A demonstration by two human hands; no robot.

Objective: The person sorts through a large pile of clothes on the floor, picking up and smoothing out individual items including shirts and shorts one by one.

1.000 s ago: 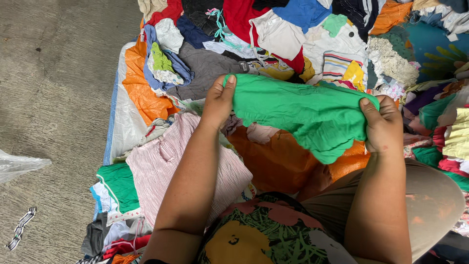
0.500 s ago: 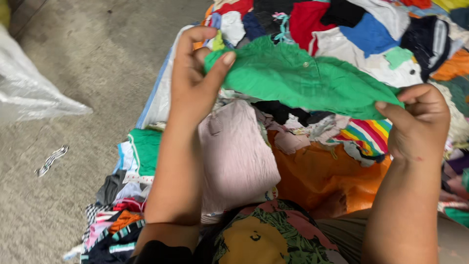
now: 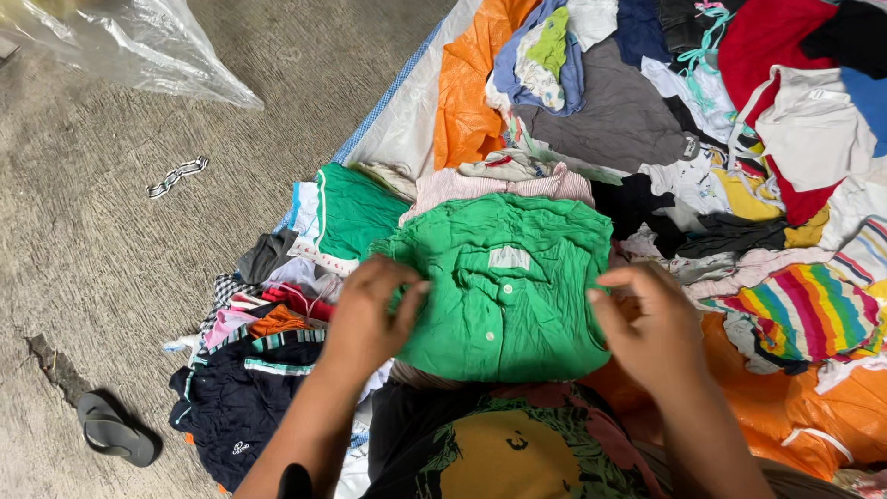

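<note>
Your left hand [image 3: 370, 319] pinches the green shirt [image 3: 504, 282] — right hand [image 3: 647, 323] hovers with loose fingers; press both sides flat.

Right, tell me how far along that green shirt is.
Done: the green shirt lies folded and flat on the person's lap. In hand: the left hand pinches its left edge, while the right hand hovers beside it. Left: the mixed clothes pile is unsorted.
</note>
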